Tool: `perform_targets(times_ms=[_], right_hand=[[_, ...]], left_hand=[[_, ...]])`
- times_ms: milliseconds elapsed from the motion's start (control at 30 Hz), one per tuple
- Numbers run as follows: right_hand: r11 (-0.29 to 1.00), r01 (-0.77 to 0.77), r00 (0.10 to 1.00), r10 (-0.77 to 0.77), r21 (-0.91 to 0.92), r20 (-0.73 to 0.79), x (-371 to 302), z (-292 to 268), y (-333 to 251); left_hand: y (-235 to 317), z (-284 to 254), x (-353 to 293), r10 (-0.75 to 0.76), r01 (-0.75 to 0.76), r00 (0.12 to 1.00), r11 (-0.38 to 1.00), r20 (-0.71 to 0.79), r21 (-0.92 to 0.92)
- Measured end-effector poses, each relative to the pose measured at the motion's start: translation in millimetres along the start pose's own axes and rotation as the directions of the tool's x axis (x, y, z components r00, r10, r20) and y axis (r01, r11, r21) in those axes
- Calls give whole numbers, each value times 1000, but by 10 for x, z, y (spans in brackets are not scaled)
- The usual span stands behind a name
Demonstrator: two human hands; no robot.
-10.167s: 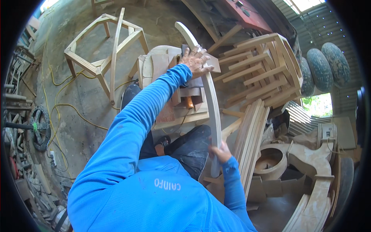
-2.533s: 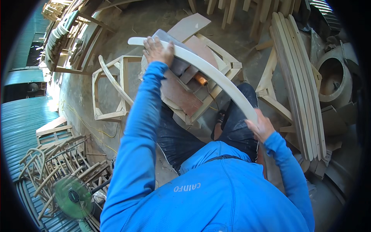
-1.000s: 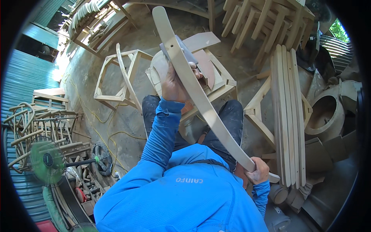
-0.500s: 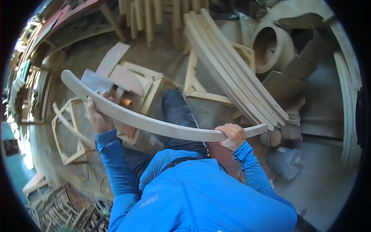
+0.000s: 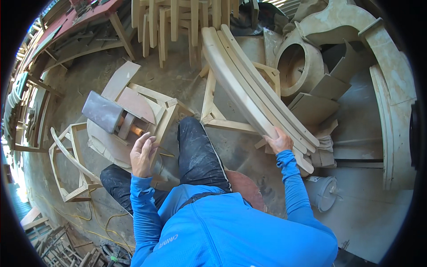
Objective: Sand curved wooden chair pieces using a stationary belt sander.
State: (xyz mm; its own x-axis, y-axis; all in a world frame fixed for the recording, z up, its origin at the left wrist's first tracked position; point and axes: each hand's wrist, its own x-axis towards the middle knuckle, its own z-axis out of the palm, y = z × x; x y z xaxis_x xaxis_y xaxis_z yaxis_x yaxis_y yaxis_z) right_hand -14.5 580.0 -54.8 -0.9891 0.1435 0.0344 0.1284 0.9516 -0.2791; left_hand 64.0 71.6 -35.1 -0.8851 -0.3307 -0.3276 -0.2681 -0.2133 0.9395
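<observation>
A long, curved pale wooden slat (image 5: 238, 84) lies at the left side of a stack of similar curved slats (image 5: 271, 91), resting across a wooden frame (image 5: 218, 107). My right hand (image 5: 280, 140) grips this slat near its lower end, with the fingers bent over it. My left hand (image 5: 142, 156) is raised above my left thigh, empty, its fingers loosely bent and apart. Just beyond it, a grey rectangular block (image 5: 102, 111) and a short orange-brown cylinder (image 5: 136, 130) sit on thin boards on a wooden stool-like frame (image 5: 167, 120).
A grey lidded bucket (image 5: 322, 193) stands right of my sleeve. Large round wooden forms (image 5: 291, 66) and a board pile fill the far right. Upright wooden legs (image 5: 171, 22) stand at the back. A small frame (image 5: 73, 155) and yellow cord (image 5: 91, 209) lie left.
The curved slat, earlier held across my lap in both hands, has gone right onto the stack. My left hand has let go of it; my right still holds it.
</observation>
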Motion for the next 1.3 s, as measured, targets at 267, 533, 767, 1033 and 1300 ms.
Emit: perform_targets(times_ms=[267,533,767,1033,1300], right_hand=[[992,2,1000,-4,-129,-21,705,234,536],[947,167,899,-260,-275,-351,1047,393,730],[989,110,970,-129,-99,-207,1064,419,978],[984,120,962,-148,-132,-228,1062,397,984],[981,74,960,-120,-181,-254,1048,447,1032]], left_hand=[[-68,-151,-79,-11,9,999,999,-42,-48],[-162,-98,-118,-68,68,998,997,-7,35],[-77,-139,-180,-35,36,999,998,-22,51],[-302,-418,-290,-98,103,988,994,-118,34],[-149,-569,-447,51,-21,989,976,-136,215]])
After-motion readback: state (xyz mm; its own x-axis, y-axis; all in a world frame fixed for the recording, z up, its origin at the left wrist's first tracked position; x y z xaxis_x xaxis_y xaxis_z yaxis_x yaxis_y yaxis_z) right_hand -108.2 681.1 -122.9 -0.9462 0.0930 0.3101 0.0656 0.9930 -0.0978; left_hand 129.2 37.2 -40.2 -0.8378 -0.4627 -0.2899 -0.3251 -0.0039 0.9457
